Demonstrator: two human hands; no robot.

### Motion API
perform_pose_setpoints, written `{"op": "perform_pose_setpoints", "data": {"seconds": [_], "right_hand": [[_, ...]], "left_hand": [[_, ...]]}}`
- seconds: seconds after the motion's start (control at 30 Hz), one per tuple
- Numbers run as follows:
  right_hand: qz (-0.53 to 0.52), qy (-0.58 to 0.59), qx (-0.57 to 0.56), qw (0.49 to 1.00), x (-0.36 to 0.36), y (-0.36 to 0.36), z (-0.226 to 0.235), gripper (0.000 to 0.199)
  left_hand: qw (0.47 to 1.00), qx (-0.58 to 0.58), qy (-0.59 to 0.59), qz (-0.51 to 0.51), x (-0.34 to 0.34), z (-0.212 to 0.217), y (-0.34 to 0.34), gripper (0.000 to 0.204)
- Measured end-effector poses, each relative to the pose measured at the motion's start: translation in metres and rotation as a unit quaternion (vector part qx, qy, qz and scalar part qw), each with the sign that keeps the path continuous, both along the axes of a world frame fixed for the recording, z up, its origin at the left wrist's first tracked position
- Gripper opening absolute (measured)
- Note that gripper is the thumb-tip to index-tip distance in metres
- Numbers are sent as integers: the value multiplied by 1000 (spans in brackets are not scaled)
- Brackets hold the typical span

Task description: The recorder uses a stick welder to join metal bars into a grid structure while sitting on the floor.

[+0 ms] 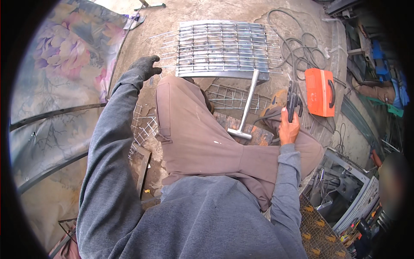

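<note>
Head view: right hand [288, 129] clenched on black electrode holder [293, 102], rigid, best taken by its handle; gloved left hand [145, 67] open, reaching toward stiff, heavy-looking steel grating [224, 47].

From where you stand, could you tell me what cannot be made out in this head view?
- Left hand: dark glove hides the fingers; touching the metal grate or not, unclear.
- Tool in right hand: tip too small.
- Wire mesh: partly behind the knee.
- Lower right corner: blurred.

One steel grate [224, 47], one orange welding machine [320, 91], one electrode holder [293, 102], two hands.
</note>
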State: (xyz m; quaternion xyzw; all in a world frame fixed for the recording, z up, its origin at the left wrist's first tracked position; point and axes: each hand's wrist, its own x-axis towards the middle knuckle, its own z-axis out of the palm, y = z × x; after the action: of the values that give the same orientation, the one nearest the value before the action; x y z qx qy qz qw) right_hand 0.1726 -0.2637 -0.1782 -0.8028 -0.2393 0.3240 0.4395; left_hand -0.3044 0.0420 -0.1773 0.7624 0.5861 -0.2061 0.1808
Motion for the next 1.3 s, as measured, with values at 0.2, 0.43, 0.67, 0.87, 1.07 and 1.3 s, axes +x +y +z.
{"op": "perform_pose_setpoints", "data": {"seconds": [0.2,0.43,0.67,0.87,1.07,1.3], "right_hand": [[6,-11,0,1000,2,0,-4,30],[3,-10,1,1000,1,1,-2,31],[14,-19,2,1000,2,1,-6,31],[14,-28,6,999,3,0,-7,31],[11,-11,-13,1000,3,0,-3,32],[17,-46,-16,999,5,-1,-10,33]], "left_hand": [[999,-25,19,9,0,-8,9,62],[999,15,-27,41,13,13,-9,54],[980,70,-179,-44,-17,-13,-28,33],[991,38,-119,-42,-17,-27,-28,27],[989,32,-141,-28,-8,-10,-32,35],[990,-41,-135,27,-9,7,-16,27]]}}
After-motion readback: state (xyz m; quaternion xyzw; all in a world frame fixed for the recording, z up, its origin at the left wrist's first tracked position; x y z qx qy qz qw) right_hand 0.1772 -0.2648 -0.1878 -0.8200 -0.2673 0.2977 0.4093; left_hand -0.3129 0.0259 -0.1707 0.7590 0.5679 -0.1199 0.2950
